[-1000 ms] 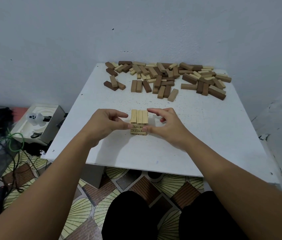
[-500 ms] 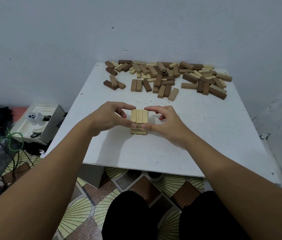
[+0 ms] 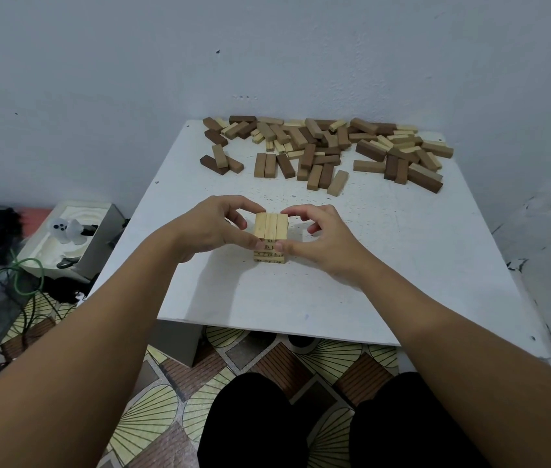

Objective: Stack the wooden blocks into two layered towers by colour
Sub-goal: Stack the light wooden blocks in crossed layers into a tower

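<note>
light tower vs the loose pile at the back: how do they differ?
The light tower is squared, crossed layers; the loose pile lies scattered at all angles. The tower shows only pale blocks; the pile mixes pale, mid and dark brown. The left hand and right hand pinch the tower; nothing touches the pile. Both sit on the white table.

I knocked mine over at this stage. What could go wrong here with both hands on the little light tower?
Both hands, left hand and right hand, pinch the light tower from opposite sides; uneven pressure could skew its layers or topple it. Reaching later for the loose pile means passing over the tower, so an arm might clip it.
</note>
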Available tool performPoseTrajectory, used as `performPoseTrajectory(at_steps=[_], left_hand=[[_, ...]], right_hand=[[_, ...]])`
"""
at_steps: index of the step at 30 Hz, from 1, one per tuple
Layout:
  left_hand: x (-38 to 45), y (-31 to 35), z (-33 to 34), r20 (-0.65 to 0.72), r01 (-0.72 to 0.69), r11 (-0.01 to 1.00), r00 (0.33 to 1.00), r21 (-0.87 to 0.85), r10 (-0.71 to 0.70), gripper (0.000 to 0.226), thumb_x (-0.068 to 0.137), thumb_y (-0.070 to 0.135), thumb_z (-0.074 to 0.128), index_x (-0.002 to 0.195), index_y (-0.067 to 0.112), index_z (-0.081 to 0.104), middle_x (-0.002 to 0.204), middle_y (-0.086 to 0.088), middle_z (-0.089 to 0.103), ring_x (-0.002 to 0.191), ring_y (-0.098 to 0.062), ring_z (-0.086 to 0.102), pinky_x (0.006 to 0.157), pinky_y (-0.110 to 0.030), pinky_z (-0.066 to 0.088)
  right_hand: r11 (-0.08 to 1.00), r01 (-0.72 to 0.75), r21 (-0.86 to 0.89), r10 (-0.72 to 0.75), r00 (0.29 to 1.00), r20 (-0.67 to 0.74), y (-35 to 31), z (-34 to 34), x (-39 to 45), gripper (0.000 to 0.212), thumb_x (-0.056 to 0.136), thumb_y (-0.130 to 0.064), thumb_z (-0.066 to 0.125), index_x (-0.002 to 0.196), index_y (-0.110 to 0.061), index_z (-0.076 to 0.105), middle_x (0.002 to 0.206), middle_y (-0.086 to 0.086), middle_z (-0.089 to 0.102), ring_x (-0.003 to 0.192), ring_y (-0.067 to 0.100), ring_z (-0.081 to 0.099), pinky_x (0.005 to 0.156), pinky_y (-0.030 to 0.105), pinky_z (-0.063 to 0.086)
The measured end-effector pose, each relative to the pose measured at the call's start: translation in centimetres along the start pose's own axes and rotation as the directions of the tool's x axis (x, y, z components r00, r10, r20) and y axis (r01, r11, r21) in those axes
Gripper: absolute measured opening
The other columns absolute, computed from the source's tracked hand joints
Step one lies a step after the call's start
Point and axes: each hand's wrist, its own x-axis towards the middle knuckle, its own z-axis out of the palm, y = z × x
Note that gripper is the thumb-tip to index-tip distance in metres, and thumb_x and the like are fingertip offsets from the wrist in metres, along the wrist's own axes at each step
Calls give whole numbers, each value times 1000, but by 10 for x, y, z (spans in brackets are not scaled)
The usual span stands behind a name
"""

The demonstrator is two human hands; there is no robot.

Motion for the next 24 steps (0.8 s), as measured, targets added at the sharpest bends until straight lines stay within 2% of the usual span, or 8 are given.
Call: performPoseTrajectory(at_steps=[7, 11, 15, 20, 24], left_hand=[[1, 2, -1, 12, -5, 999, 1000, 32, 5, 50, 80, 19, 90, 121, 37, 69, 114, -5, 59, 98, -15, 53, 69, -23, 43], [1, 1, -1, 23, -11, 1000, 1000, 28, 10, 54, 79, 19, 90, 125, 39, 68, 117, -5, 58, 101, -16, 53, 73, -25, 43], [-1, -1, -1, 27, -9, 1000, 1000, 16, 9, 63, 79, 20, 90, 132, 41, 64, 118, -5, 58, 98, -17, 53, 75, -24, 46], [-1, -4, 0, -5, -17, 999, 1000, -36, 17, 61, 77, 21, 91, 130, 40, 67, 114, -5, 60, 96, -17, 53, 68, -18, 48], [0, -5, 0, -14, -21, 999, 1000, -50, 21, 54, 76, 24, 92, 124, 39, 72, 112, -6, 61, 95, -15, 53, 62, -15, 47]], right_hand=[[1000, -16, 16, 16, 1000, 16, -4, 0, 0, 61, 74, -48, 90, 127, -45, 62, 125, -9, 43, 119, 13, 42, 95, 35, 47], [1000, -16, 11, 16, 1000, 18, -3, -2, -1, 63, 74, -47, 90, 130, -46, 61, 126, -9, 43, 120, 14, 43, 89, 30, 46], [1000, -10, -6, 10, 1000, 11, 2, -1, -3, 69, 73, -48, 90, 134, -49, 57, 127, -8, 43, 118, 12, 44, 94, 33, 49], [1000, 7, 15, -8, 1000, 24, 0, -3, -3, 63, 76, -47, 89, 132, -49, 60, 125, -8, 43, 115, 7, 43, 91, 29, 47], [1000, 4, 25, -5, 1000, 25, -1, -4, -2, 60, 76, -47, 89, 129, -50, 62, 124, -9, 43, 114, 6, 43, 95, 32, 48]])
